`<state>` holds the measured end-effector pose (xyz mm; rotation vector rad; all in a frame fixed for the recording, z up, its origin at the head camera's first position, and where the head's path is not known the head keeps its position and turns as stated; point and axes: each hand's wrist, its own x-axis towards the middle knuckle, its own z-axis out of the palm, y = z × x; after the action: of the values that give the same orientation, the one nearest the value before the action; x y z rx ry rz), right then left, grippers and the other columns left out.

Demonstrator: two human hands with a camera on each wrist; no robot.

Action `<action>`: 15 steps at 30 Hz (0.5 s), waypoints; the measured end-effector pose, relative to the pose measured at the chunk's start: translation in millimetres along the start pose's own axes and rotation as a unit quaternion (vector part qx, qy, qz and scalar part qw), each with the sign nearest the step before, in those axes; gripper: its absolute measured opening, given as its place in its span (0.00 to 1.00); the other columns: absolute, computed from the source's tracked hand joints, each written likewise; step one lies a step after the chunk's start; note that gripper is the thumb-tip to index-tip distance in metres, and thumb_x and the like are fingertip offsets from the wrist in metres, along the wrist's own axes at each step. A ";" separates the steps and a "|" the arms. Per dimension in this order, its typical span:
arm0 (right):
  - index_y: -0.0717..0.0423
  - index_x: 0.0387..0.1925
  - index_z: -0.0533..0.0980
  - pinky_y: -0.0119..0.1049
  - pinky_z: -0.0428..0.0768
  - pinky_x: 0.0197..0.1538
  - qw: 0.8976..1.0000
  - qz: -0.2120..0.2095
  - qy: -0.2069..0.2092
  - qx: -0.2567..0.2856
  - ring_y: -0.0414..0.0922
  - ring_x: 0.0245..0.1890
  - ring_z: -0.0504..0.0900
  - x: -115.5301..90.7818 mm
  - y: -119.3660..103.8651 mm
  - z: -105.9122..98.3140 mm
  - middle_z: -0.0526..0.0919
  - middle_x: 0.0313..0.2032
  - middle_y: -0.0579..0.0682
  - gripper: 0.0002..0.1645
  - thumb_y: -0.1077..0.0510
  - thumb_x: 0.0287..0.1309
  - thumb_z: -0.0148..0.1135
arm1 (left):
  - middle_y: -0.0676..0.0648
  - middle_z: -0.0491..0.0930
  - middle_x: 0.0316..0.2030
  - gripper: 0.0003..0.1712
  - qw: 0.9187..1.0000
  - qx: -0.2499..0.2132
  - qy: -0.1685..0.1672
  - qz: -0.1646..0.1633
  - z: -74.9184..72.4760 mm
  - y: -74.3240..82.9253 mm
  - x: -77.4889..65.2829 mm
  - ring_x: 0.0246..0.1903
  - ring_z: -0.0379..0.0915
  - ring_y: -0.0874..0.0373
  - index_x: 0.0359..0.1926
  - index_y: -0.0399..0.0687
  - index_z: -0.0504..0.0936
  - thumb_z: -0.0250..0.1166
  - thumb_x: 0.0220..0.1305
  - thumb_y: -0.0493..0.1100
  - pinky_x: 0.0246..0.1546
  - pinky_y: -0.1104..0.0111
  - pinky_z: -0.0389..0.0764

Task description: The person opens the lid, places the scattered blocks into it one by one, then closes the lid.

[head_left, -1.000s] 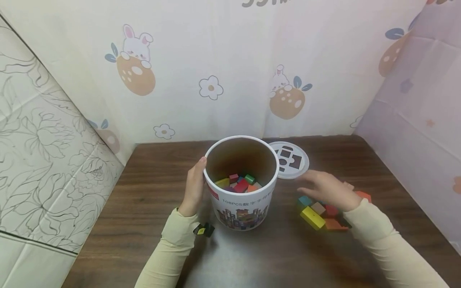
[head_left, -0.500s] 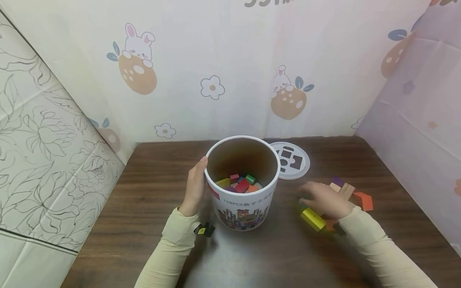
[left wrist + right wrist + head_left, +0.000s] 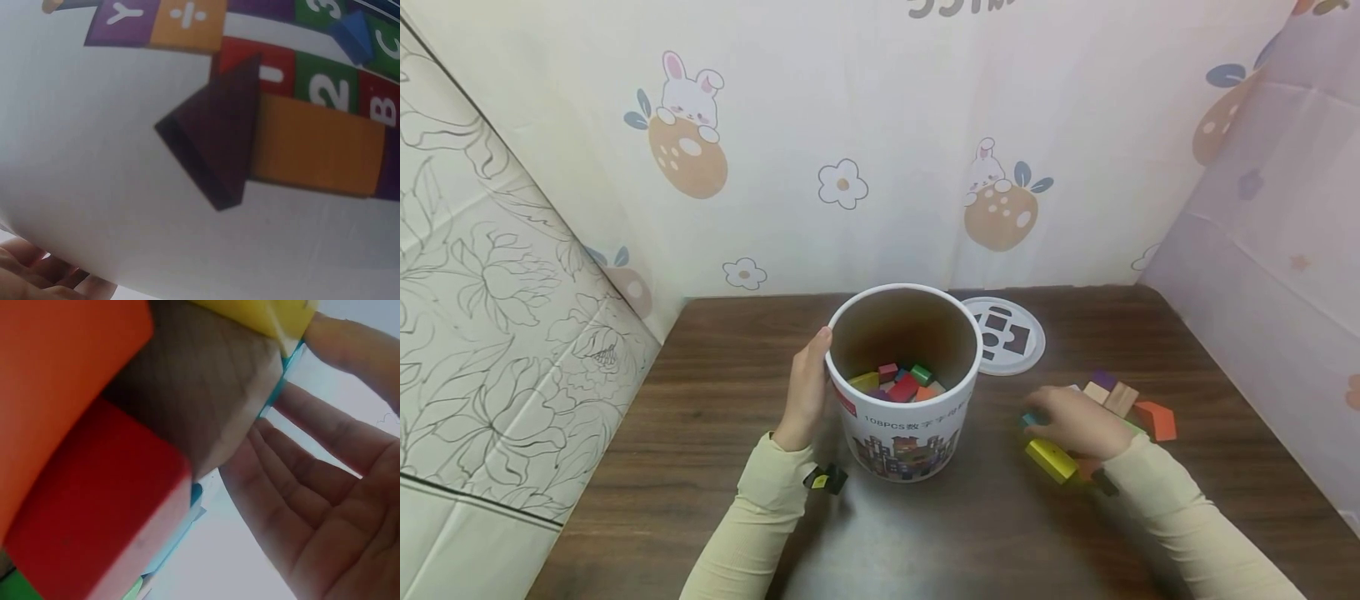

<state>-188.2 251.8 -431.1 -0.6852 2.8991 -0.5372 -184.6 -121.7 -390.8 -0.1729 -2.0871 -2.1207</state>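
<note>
A white printed bucket (image 3: 951, 425) stands on the table with several coloured blocks (image 3: 904, 387) inside. My left hand (image 3: 803, 396) holds its left side, thumb up by the rim and the other fingers out of sight behind the wall. To the right, my right hand (image 3: 1078, 421) is over a pile of blocks. Its thumb and fingers pinch a teal block (image 3: 273, 397), which is mostly hidden. Close to the thumb lies a yellow block (image 3: 1051, 460); in the right wrist view a wooden block (image 3: 212, 381) and a red block (image 3: 106, 506) sit near the fingers.
A white lid (image 3: 1011, 337) with shaped holes lies behind the bucket to its right. Beyond my right hand are an orange block (image 3: 1156, 420), a plain wooden block (image 3: 1122, 399) and a purple block (image 3: 1104, 380). A patterned wall sheet (image 3: 895, 108) rises behind the table (image 3: 737, 350).
My right hand has come down onto the pile and its fingers have closed in at the teal block. The orange, wooden and purple blocks are uncovered now. My left hand stays on the bucket.
</note>
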 end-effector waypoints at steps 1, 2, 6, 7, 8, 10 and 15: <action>0.61 0.44 0.81 0.45 0.83 0.42 1.000 0.002 0.001 0.000 0.42 0.34 0.81 0.1 0.0 0.0 0.86 0.37 0.49 0.21 0.56 0.49 0.74 | 0.42 0.78 0.56 0.29 1.000 0.000 0.000 0.000 0.1 0.2 -0.1 0.55 0.73 0.48 0.60 0.48 0.77 0.43 0.74 0.59 0.60 0.49 0.73; 0.61 0.44 0.81 0.45 0.83 0.42 1.000 0.003 0.002 -0.001 0.42 0.34 0.81 0.2 0.1 0.0 0.86 0.37 0.49 0.21 0.56 0.48 0.74 | 0.42 0.78 0.56 0.29 1.000 0.001 0.000 0.000 0.2 0.1 -0.2 0.55 0.73 0.48 0.60 0.48 0.77 0.43 0.74 0.59 0.59 0.50 0.73; 0.62 0.43 0.81 0.47 0.83 0.42 1.000 0.016 0.001 0.000 0.43 0.33 0.81 0.8 0.2 -0.3 0.86 0.36 0.50 0.20 0.57 0.49 0.74 | 0.43 0.78 0.56 0.29 1.000 0.004 -0.004 0.002 0.5 0.5 -0.6 0.56 0.73 0.49 0.60 0.49 0.77 0.43 0.74 0.60 0.59 0.50 0.73; 0.62 0.43 0.81 0.48 0.83 0.42 1.000 0.018 0.000 -0.001 0.44 0.33 0.81 0.9 0.1 -0.6 0.86 0.36 0.51 0.19 0.57 0.49 0.73 | 0.43 0.78 0.56 0.29 1.000 0.004 -0.004 0.002 0.5 0.5 -0.7 0.56 0.73 0.49 0.60 0.50 0.77 0.43 0.74 0.60 0.59 0.50 0.73; 0.62 0.43 0.82 0.49 0.83 0.43 1.000 0.017 0.001 -0.003 0.45 0.34 0.82 0.9 0.0 -0.8 0.86 0.36 0.51 0.19 0.57 0.49 0.73 | 0.43 0.78 0.56 0.29 1.000 0.004 -0.005 0.002 0.5 0.6 -0.7 0.56 0.73 0.49 0.60 0.51 0.77 0.43 0.73 0.61 0.59 0.50 0.73; 0.62 0.42 0.82 0.50 0.83 0.43 1.000 0.010 0.007 -0.011 0.46 0.35 0.83 1.1 -0.3 -1.8 0.86 0.36 0.51 0.17 0.58 0.50 0.72 | 0.44 0.79 0.56 0.28 1.000 0.002 -0.007 0.002 0.4 0.7 -0.7 0.56 0.72 0.49 0.60 0.52 0.77 0.44 0.73 0.61 0.59 0.49 0.73; 0.60 0.41 0.83 0.51 0.82 0.45 1.000 -0.001 0.021 -0.019 0.48 0.36 0.83 1.9 -1.5 -7.0 0.86 0.35 0.49 0.14 0.58 0.52 0.71 | 0.45 0.79 0.56 0.29 1.000 0.000 -0.010 0.000 0.0 1.5 -0.9 0.56 0.72 0.49 0.60 0.53 0.77 0.44 0.73 0.62 0.59 0.48 0.73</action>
<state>-190.6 251.9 -424.1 -0.6907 2.9547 -0.5031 -183.4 -121.7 -389.5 -0.1956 -2.0973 -2.1278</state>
